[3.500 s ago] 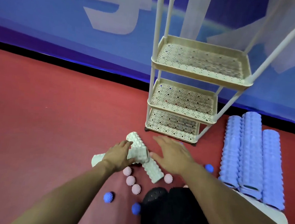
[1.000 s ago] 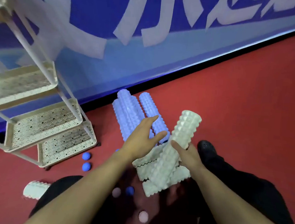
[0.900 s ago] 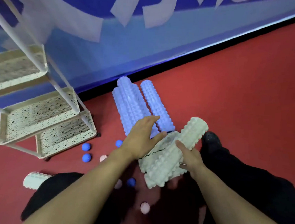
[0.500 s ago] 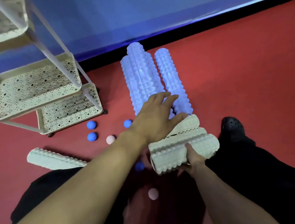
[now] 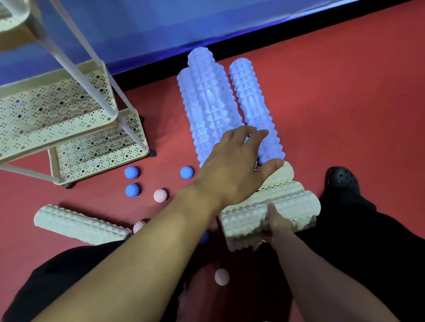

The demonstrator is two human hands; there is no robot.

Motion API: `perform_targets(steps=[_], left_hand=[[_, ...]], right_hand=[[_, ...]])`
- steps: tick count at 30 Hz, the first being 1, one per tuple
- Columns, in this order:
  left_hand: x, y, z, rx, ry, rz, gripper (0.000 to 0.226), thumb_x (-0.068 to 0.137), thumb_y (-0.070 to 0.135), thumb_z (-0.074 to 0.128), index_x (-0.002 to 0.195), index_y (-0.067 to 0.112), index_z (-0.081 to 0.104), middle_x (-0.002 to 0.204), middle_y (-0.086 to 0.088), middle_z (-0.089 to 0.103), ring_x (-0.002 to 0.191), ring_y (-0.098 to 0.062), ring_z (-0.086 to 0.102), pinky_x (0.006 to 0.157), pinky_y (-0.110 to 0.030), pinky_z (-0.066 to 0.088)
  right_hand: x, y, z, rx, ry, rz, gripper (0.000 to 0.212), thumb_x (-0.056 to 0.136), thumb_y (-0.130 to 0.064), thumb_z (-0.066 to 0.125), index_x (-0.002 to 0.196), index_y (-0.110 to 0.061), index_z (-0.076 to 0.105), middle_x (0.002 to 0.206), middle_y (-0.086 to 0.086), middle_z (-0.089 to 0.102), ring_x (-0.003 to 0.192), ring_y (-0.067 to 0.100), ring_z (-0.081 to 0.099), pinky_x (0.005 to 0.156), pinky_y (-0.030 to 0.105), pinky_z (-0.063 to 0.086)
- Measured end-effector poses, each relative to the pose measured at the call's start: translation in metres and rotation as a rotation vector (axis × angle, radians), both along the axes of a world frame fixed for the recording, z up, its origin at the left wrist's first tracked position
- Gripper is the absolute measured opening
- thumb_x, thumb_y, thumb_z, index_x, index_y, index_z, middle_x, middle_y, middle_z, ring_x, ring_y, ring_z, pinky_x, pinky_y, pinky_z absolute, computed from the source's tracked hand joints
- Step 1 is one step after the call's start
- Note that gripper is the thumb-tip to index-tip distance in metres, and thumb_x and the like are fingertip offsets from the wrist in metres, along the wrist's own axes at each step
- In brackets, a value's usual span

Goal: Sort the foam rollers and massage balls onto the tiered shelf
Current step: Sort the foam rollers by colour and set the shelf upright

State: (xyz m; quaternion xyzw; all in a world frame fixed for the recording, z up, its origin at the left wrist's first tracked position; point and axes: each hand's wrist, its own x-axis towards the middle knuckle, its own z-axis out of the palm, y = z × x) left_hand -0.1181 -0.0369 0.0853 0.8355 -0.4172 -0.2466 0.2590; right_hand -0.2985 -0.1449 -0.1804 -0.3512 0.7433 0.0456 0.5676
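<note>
A bundle of cream foam rollers (image 5: 289,205) lies on the red floor at centre right. My right hand (image 5: 277,224) grips the front one from below. My left hand (image 5: 233,167) lies flat across the bundle's top, fingers straight and reaching onto the three lilac-blue foam rollers (image 5: 211,102) stacked side by side behind. Another cream roller (image 5: 79,224) lies alone at the lower left. Spiky blue massage balls (image 5: 131,172) and pink massage balls (image 5: 160,195) are scattered on the floor. The cream tiered shelf (image 5: 63,134) stands at the left, its perforated trays bare.
A blue wall banner with a black base strip runs behind the rollers. My black-trousered knees and a black clog (image 5: 342,178) flank the rollers. One pink ball (image 5: 222,276) sits between my knees. A dark curved object shows at the bottom edge.
My view swung right from the shelf to the blue rollers. My right hand brought an upright cream roller down flat onto the bundle, and my left hand moved on top of it.
</note>
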Motion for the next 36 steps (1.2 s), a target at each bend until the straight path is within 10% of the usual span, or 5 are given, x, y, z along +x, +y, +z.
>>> perform_targets(steps=[10,16,36], left_hand=[[-0.008,0.0,0.015,-0.027,-0.06,-0.04,0.068,0.099,0.056,0.051,0.155,0.021,0.035,0.158,0.002,0.034,0.146,-0.022,0.025,0.119,-0.038,0.028],[-0.013,0.028,0.03,-0.022,-0.117,-0.012,0.065,0.099,0.05,0.055,0.153,0.017,0.04,0.156,-0.002,0.039,0.143,-0.026,0.033,0.117,-0.042,0.03],[-0.005,0.24,0.143,-0.047,-0.357,0.327,0.058,0.099,0.053,0.053,0.145,0.018,0.051,0.147,-0.003,0.051,0.134,-0.025,0.048,0.111,-0.036,0.038]], right_hand=[[-0.005,0.008,0.069,-0.212,0.035,0.395,0.079,0.072,-0.072,0.052,0.108,-0.004,0.068,0.102,0.019,0.072,0.095,0.037,0.069,0.09,0.048,0.057],[0.019,0.019,0.177,-0.488,-0.158,0.743,0.058,0.097,-0.049,0.057,0.144,-0.015,0.048,0.144,0.008,0.051,0.125,0.026,0.057,0.099,0.029,0.041],[0.1,0.152,0.394,-1.146,-0.425,1.539,0.056,0.101,-0.048,0.05,0.151,-0.023,0.041,0.157,-0.004,0.039,0.139,0.021,0.044,0.11,0.042,0.04]])
